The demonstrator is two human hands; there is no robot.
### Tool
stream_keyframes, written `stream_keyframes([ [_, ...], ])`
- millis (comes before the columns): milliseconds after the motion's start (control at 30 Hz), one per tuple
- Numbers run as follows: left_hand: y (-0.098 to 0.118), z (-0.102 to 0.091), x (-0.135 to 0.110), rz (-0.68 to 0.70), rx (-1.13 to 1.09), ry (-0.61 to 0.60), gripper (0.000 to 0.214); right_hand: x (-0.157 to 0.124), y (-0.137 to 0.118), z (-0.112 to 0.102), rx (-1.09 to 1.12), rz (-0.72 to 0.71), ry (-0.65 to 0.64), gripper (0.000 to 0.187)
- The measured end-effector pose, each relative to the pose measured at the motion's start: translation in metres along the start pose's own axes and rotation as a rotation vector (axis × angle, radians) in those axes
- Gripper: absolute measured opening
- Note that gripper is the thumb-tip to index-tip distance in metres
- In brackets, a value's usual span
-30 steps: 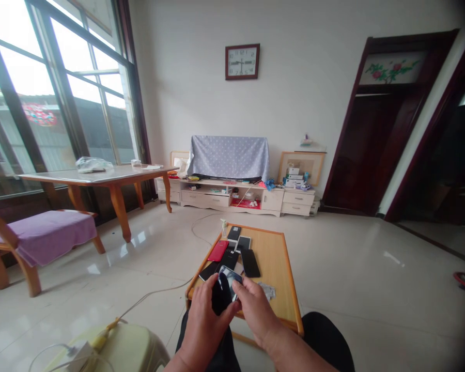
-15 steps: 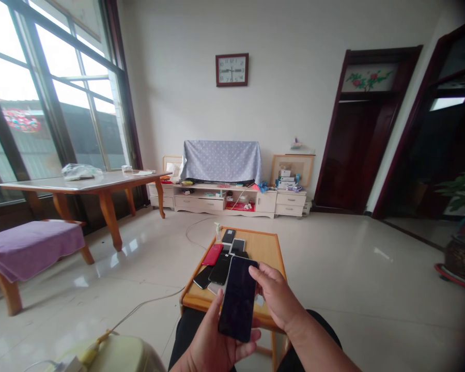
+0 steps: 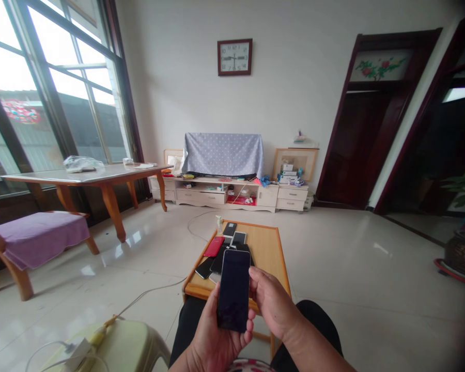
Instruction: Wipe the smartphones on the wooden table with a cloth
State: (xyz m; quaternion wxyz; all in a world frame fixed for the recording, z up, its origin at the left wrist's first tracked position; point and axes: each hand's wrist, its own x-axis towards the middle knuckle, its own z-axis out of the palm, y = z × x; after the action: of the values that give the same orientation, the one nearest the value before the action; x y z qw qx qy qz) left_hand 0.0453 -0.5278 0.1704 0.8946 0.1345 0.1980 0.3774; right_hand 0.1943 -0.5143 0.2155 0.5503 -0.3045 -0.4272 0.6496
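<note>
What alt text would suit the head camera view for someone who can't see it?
A person's left hand holds a dark-screened phone, with the right hand at its edge. More phones, including a red phone, lie on a low wooden table ahead.

A left hand (image 3: 208,330) grips a dark-screened smartphone (image 3: 233,290), right hand (image 3: 271,305) at its edge, above phones (image 3: 220,261) on a low wooden surface (image 3: 269,258).

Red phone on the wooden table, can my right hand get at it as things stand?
Probably yes: the red phone lies uncovered on the table, though the right hand touches the held black phone.
</note>
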Motion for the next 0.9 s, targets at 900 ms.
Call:
stream_keyframes([
  [900,-0.005,0.005,-0.002,0.118,0.024,-0.068,0.065,-0.008,0.028,-0.010,0.192,0.222,-0.108,0.032],
])
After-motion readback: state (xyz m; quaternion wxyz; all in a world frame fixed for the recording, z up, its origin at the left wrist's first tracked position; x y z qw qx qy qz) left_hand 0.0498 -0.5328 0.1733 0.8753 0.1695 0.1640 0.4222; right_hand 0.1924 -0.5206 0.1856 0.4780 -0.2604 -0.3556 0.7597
